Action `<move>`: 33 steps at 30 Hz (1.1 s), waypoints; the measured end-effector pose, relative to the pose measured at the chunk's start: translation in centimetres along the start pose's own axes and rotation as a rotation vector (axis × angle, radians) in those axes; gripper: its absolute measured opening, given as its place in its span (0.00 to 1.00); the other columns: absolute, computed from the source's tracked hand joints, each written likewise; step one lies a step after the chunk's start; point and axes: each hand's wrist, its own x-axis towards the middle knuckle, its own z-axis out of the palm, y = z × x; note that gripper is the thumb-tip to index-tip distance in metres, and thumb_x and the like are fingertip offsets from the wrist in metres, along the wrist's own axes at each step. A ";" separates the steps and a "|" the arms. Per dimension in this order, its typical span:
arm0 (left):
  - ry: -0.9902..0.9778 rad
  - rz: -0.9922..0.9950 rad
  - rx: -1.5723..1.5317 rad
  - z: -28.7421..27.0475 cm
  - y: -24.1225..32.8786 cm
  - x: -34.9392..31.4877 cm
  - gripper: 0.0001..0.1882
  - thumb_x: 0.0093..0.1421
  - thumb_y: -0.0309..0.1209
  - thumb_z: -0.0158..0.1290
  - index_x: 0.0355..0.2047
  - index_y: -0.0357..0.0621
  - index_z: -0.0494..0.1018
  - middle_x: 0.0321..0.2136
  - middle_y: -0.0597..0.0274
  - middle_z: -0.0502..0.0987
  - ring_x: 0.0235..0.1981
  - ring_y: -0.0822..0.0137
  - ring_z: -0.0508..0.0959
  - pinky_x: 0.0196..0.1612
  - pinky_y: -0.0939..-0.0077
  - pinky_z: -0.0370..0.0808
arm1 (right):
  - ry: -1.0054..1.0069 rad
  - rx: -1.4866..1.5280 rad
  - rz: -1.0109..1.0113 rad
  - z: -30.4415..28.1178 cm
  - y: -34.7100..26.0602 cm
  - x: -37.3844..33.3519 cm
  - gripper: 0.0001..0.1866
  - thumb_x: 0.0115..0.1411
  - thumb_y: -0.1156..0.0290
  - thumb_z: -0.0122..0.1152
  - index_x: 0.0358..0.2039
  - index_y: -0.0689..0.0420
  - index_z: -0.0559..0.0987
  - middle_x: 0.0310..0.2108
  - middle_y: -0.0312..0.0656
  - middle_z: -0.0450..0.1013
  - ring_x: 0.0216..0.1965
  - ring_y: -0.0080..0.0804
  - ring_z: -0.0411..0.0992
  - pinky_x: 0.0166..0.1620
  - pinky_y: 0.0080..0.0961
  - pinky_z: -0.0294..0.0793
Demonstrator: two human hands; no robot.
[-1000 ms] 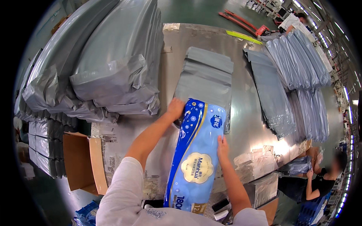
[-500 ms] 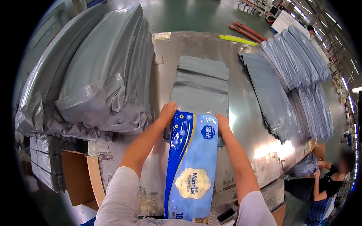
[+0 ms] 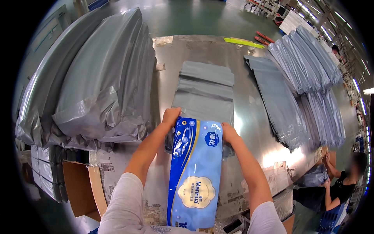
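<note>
A long blue plastic-wrapped tissue pack lies lengthwise in front of me, its near end close to my body. Its far end meets a flat grey plastic bag on top of a small pile of such bags. Grey plastic also shows beneath the pack along both sides. At the pack's far left corner, my left hand is closed on the bag's edge. My right hand is closed at the opposite corner, its fingertips partly hidden behind the pack and plastic.
Large filled grey bags are stacked on the left of the metal table. On the right lie flat grey bags and bundled ones. An open cardboard box stands at lower left. A co-worker handles a grey bag at right.
My hands and the pack have shifted slightly left in the picture, with the hands still at its far corners. The co-worker has raised one hand away from the grey bag.
</note>
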 end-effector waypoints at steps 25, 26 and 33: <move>-0.157 -0.428 0.072 0.3 3.1 -5.1 0.07 0.48 0.30 0.45 0.24 0.41 0.70 0.25 0.49 0.74 0.29 0.50 0.75 0.29 0.61 0.71 | 0.193 -0.138 0.240 4.4 -0.5 -3.3 0.10 0.51 0.72 0.40 0.24 0.60 0.73 0.28 0.47 0.71 0.34 0.37 0.70 0.35 0.33 0.64; -0.222 -0.377 0.159 0.3 3.0 -5.4 0.06 0.48 0.29 0.45 0.22 0.42 0.71 0.23 0.51 0.74 0.28 0.52 0.75 0.28 0.61 0.71 | 0.138 -0.228 0.208 4.5 -0.4 -3.5 0.08 0.47 0.71 0.45 0.22 0.56 0.75 0.23 0.44 0.72 0.30 0.36 0.71 0.33 0.33 0.63; -0.347 -0.116 0.352 -1.4 6.7 -19.4 0.06 0.44 0.31 0.47 0.18 0.46 0.73 0.20 0.55 0.75 0.24 0.57 0.77 0.24 0.65 0.72 | -0.078 -0.143 0.110 5.8 -5.8 -17.6 0.07 0.43 0.69 0.49 0.19 0.55 0.75 0.19 0.45 0.71 0.23 0.40 0.71 0.33 0.36 0.64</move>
